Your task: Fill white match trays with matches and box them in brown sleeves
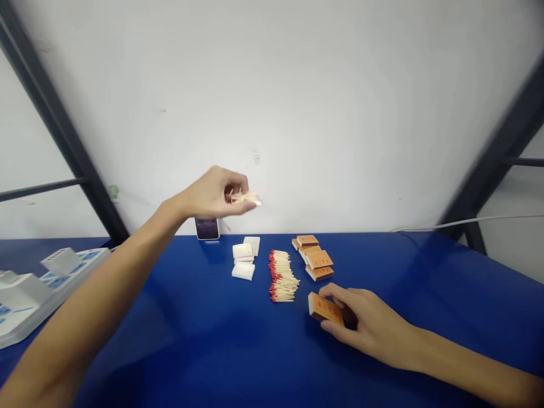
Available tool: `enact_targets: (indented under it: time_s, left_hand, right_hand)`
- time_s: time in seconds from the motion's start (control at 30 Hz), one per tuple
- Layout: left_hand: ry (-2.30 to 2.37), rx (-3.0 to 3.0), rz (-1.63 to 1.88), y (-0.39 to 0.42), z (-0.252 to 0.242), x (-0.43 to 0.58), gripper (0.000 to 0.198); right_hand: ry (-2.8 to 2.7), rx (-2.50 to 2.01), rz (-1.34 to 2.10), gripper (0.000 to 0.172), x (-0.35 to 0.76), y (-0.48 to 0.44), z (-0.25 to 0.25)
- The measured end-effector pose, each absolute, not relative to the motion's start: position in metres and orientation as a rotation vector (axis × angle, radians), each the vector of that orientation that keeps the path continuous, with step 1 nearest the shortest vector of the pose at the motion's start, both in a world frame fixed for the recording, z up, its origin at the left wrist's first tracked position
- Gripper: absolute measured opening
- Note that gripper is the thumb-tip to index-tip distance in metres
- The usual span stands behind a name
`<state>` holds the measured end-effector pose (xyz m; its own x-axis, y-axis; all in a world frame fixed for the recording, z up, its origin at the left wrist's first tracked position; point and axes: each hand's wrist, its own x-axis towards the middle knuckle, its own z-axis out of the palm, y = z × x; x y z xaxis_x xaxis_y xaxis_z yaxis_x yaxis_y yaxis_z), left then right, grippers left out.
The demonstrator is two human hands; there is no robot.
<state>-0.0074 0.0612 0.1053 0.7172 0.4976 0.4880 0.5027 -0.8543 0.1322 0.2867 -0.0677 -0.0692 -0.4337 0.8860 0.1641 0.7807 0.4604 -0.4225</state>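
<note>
Raised in front of the wall, my left hand (pixel 221 192) is closed on a bunch of matches (pixel 242 197); a small white bit shows at its fingertips, blurred. My right hand (pixel 365 320) grips an orange matchbox (pixel 324 309) between thumb and fingers, just over the blue table (pixel 255 351). To the left of that box lies a row of loose matches (pixel 283 277), their red heads pointing left. Several orange matchboxes (pixel 319 259) are piled beyond my right hand. Several white matchbox trays (pixel 243 271) lie left of the loose matches, below my left hand.
A dark-screened device (pixel 207 229) leans against the wall behind my left wrist. At the far left stands a white tray (pixel 25 328) with white blocks and blue patches. Dark metal posts (pixel 480 164) slope at both sides, and a white cable (pixel 476 221) runs along the right.
</note>
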Motion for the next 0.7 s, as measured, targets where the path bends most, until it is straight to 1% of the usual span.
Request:
enact_targets:
  time_s: [0.13,0.3,0.37,0.5,0.57,0.7]
  left_hand:
    - [-0.82,-3.206,-0.487,0.051,0.05,-0.003,0.028]
    - [-0.869,-3.357,-0.406,0.052,-0.007,-0.009,0.028]
    - [-0.848,-3.368,-0.386,0.052,-0.019,-0.012,0.027]
    - [-0.779,-3.365,-0.405,0.046,-0.032,-0.014,0.03]
    - [-0.741,-3.359,-0.416,0.038,-0.038,-0.013,0.029]
    - [-0.722,-3.258,-0.438,0.014,-0.056,-0.007,0.034]
  right_hand:
    - [-2.349,-1.437,0.433,0.016,0.29,-0.064,-0.068]
    - [-2.393,-1.421,0.4,0.016,0.289,-0.063,-0.071]
    - [-2.416,-1.413,0.352,0.018,0.29,-0.063,-0.074]
    - [-2.489,-1.391,0.252,0.028,0.29,-0.063,-0.078]
    - [-2.538,-1.391,0.207,0.029,0.29,-0.063,-0.079]
    - [-2.615,-1.379,0.125,0.029,0.287,-0.063,-0.078]
